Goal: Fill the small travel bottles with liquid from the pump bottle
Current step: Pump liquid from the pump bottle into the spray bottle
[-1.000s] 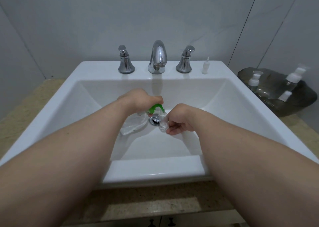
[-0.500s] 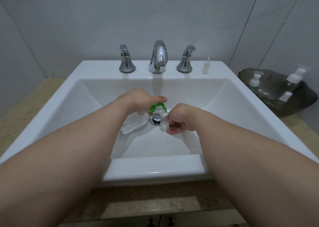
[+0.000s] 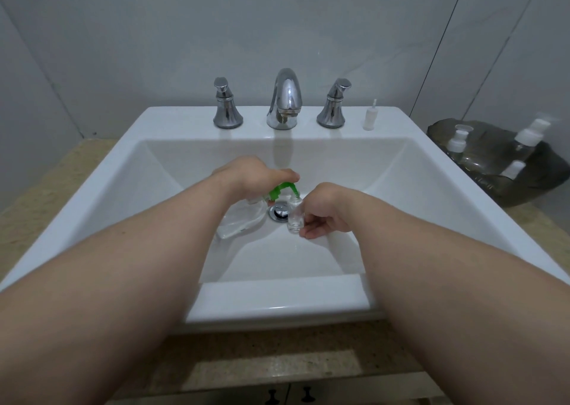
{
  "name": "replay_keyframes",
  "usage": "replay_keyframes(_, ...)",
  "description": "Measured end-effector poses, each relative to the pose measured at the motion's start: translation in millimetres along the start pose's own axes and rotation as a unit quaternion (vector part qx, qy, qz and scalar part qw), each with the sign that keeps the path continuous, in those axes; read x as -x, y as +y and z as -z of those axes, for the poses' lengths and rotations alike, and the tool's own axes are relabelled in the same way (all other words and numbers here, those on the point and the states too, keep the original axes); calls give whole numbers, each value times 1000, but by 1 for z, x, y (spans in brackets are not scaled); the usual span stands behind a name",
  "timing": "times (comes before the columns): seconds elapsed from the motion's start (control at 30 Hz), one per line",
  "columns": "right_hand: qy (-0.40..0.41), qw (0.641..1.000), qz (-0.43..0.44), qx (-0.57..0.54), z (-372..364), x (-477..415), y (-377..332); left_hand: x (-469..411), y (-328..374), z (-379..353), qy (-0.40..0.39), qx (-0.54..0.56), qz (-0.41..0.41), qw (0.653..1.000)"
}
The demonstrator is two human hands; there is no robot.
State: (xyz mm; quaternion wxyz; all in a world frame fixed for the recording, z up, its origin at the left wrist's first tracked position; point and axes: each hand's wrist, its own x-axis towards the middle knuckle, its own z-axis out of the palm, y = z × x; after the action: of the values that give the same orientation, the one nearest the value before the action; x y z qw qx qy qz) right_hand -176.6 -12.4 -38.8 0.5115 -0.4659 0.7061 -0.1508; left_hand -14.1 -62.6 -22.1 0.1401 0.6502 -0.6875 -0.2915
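Over the basin of the white rectangular ceramic sink (image 3: 277, 300), I am working low so that any drips are falling near the round chrome drain (image 3: 279, 213) and not on the counter. My left hand (image 3: 249, 175) is gripping the top of the clear plastic pump bottle (image 3: 240, 219), fingers lying across its green pump head (image 3: 282, 189), and I am tilting it so the spout is pointing down to my right. My right hand (image 3: 327, 210) is pinching the small clear travel bottle (image 3: 295, 218), fingers curled round its side, and is holding it upright with its mouth just under the spout tip; whether they are touching I cannot tell. The little bottle is sitting at my fingertips, left of my palm, just right of the drain. Its fill level is hard to read. More capped travel bottles (image 3: 456, 142) are waiting in the dark tray (image 3: 536, 185) far right.
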Motion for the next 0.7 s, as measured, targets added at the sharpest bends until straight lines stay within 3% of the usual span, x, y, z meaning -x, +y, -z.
replay_keyframes(0.7, -6, 1000, 3, -7, 1, 0, 1, 2, 0, 2, 6, -17, 3, 1000)
